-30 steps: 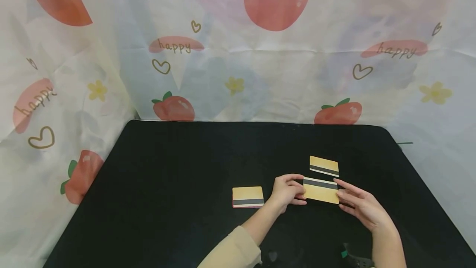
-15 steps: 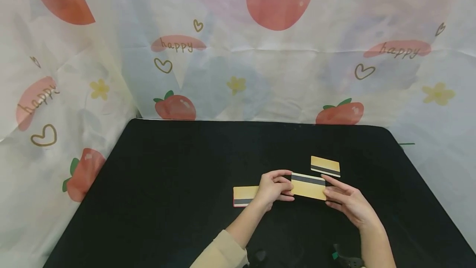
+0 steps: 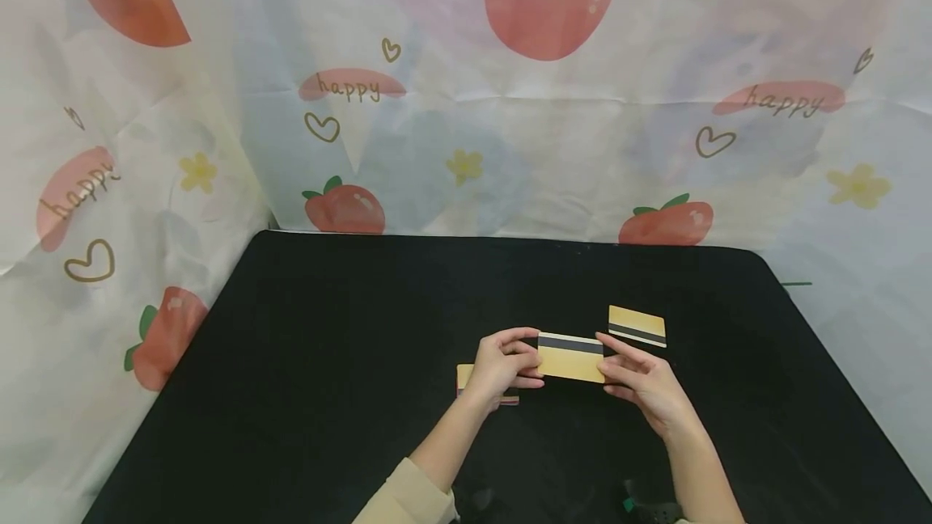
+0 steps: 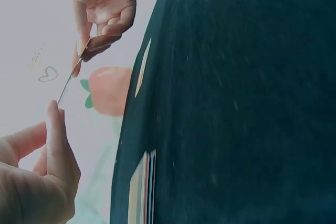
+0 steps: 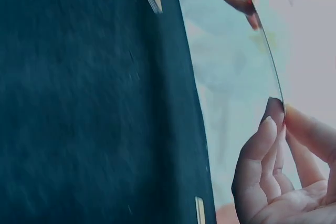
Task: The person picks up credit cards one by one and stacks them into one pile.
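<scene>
Between my two hands a gold card [image 3: 571,359] with a dark magnetic stripe is held up above the table. My left hand [image 3: 502,364] pinches its left edge and my right hand [image 3: 648,385] pinches its right edge. Both wrist views show the card [image 4: 72,74] almost edge-on, apart from the tabletop. Behind my left hand lies a small stack of cards [image 3: 463,377], partly hidden by the hand in the head view. The left wrist view shows the stack's layered edges. One more gold card [image 3: 637,325] lies flat beyond my right hand.
The black table [image 3: 349,314] extends to both sides of the hands. A white curtain [image 3: 553,152] printed with fruit, hearts and flowers hangs behind it and at the left. A dark object with a green patch [image 3: 629,503] shows at the bottom, near the right forearm.
Both hands have moved left together, carrying the gold card with them. The left hand now covers much of the card stack. The card at the far right has stayed on the table.
</scene>
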Tool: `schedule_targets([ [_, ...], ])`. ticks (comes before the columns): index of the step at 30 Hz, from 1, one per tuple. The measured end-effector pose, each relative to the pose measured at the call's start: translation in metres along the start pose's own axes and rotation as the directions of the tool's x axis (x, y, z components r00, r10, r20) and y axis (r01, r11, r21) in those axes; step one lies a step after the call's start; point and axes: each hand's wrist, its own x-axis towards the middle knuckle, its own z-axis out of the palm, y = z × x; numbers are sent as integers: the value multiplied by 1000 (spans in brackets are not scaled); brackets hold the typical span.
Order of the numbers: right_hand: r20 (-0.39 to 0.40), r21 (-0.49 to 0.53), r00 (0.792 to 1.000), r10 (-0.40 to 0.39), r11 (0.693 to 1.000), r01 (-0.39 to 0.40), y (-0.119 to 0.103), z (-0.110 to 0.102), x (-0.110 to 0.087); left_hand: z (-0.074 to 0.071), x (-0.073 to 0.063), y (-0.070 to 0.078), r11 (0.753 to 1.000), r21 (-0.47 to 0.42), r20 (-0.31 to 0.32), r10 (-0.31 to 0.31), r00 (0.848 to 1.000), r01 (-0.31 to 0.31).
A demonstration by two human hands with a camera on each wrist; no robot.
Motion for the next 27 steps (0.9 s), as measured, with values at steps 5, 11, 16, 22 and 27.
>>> schedule_targets([
  [5,12,-16,1000,5,1000,-5,-1,16,4,-15,-6,3,999,32,-35,-2,999,3],
  [11,38,-13,999,17,1000,-17,-2,33,10,-34,-10,6,998,64,-48,0,999,3],
  [16,59,-37,998,22,999,-20,-3,43,14,-46,-14,7,996,90,-55,10,998,-5],
  [22,73,-63,996,48,997,-43,-2,54,18,-57,-21,6,996,92,-85,-7,996,15],
  [27,97,-73,994,57,996,-50,-2,63,20,-69,-22,4,995,97,-87,-18,996,27],
])
